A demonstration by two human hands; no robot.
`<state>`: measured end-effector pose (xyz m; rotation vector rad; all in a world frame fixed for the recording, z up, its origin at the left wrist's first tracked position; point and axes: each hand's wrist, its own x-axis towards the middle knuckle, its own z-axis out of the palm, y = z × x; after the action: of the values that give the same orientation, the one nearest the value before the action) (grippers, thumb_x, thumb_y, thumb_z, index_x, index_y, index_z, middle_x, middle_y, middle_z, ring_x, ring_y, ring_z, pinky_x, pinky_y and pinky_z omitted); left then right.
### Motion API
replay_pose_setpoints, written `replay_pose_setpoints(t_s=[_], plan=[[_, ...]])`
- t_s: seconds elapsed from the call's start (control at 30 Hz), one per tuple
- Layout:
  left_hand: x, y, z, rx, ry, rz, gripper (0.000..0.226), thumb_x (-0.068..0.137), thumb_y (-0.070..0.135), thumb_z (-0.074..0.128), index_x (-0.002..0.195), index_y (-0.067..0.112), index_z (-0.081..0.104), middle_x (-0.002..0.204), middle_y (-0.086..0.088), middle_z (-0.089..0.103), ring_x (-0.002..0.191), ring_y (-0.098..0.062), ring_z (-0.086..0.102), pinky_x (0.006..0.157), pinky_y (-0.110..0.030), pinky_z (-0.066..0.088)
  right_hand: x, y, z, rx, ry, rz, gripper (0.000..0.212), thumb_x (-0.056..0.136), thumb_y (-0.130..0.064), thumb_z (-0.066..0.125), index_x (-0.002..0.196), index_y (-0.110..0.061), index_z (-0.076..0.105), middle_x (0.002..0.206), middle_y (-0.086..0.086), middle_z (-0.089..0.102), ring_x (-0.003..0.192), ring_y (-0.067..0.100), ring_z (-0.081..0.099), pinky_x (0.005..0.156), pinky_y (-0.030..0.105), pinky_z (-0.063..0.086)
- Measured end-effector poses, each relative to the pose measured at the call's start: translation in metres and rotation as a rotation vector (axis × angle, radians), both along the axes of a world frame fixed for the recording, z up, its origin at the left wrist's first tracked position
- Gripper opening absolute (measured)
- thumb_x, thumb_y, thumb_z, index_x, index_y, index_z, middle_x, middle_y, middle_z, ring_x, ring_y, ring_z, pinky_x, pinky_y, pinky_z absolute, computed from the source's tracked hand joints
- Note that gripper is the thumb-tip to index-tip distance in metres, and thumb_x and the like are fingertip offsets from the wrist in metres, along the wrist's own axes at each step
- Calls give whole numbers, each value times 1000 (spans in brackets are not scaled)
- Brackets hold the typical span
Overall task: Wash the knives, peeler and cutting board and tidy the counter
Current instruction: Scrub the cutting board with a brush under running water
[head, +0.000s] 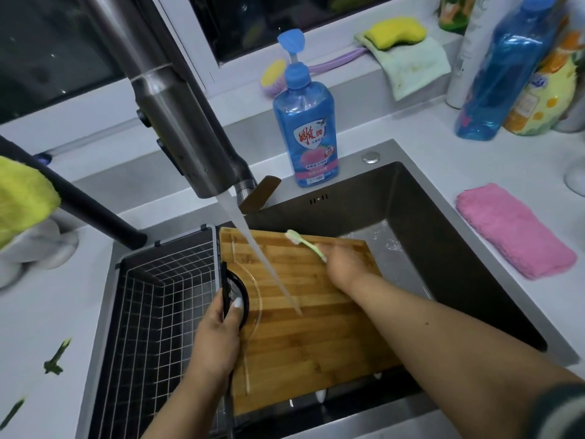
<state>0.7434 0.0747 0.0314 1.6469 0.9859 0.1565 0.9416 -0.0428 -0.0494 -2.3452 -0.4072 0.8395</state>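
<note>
Head view: the rectangular bamboo cutting board point(300, 312) lies tilted across the dark steel sink point(459, 248), under the stream from the brushed steel faucet point(177, 122). At the board's left edge the left hand point(218, 337) curls its fingers and thumb round the board's black loop handle point(237, 299). Beyond it and to its right, the right hand point(345, 264) grips a pale green toothbrush point(305, 243), bristles on the board's far edge. Left of the left hand sits a wire mesh drain basket point(158, 296). Beyond the right hand stands a blue dish soap pump bottle point(305, 128); a folded pink cloth point(512, 229) lies on the white counter point(474, 147) to its right
</note>
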Motion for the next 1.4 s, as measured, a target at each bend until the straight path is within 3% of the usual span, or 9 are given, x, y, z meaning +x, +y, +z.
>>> replay_pose_setpoints(t_s=[0.07,0.17,0.27,0.5,0.6,0.7,0.97,1.2,1.4], plan=[[-2,1,-2,-20,15,21,32,101,30,45,132,36,53,114,9,64,103,-15,62,86,-39,53,2,-9,-3,-56,-32,-25,36,101,-38,33,128,-27,55,124,6,53,112,25,52,98,40,45],[-3,2,-2,-22,10,27,29,100,30,46,126,39,54,112,10,65,101,-14,63,87,-38,53,-10,14,11,190,105,-110,38,97,-49,39,120,-25,58,118,1,53,102,20,54,82,33,46],[-4,3,-3,-15,18,11,31,100,31,46,129,38,54,113,7,66,102,-15,64,84,-37,53,-21,39,17,298,133,-67,45,93,-56,40,125,-26,54,126,-2,51,111,19,53,90,35,45],[-7,5,-7,-38,39,20,32,99,33,47,129,38,54,114,5,68,105,-18,65,93,-47,52,10,-25,-31,76,151,-374,37,96,-47,40,109,-16,56,117,9,57,100,27,55,89,37,44],[-7,5,-8,-37,44,31,35,99,33,47,133,36,52,117,5,67,107,-19,64,95,-47,51,-11,1,-8,197,156,-190,30,98,-45,41,107,-22,59,97,0,57,80,18,54,66,30,44],[-7,4,-8,-45,43,31,35,99,32,47,133,35,52,115,3,67,103,-19,65,90,-44,53,-30,23,1,263,65,5,30,99,-44,38,121,-33,56,105,-5,52,92,15,54,77,30,48],[-6,1,-4,-48,19,43,28,99,30,46,124,39,55,107,8,68,98,-15,64,78,-34,52,24,-72,-69,-322,88,-327,34,97,-24,36,118,-10,58,119,14,57,106,33,57,90,37,48],[-7,4,-9,-22,34,29,32,98,35,47,129,38,56,113,6,68,102,-17,64,92,-46,50,18,-46,-42,-103,113,-186,28,99,-24,38,115,-17,61,107,5,58,103,28,56,91,33,43],[-7,4,-7,-33,21,27,25,98,34,46,118,45,58,113,5,68,105,-18,64,95,-49,49,21,-51,-52,-250,84,-269,34,98,-19,37,123,-9,58,119,12,59,109,33,57,91,37,46]])
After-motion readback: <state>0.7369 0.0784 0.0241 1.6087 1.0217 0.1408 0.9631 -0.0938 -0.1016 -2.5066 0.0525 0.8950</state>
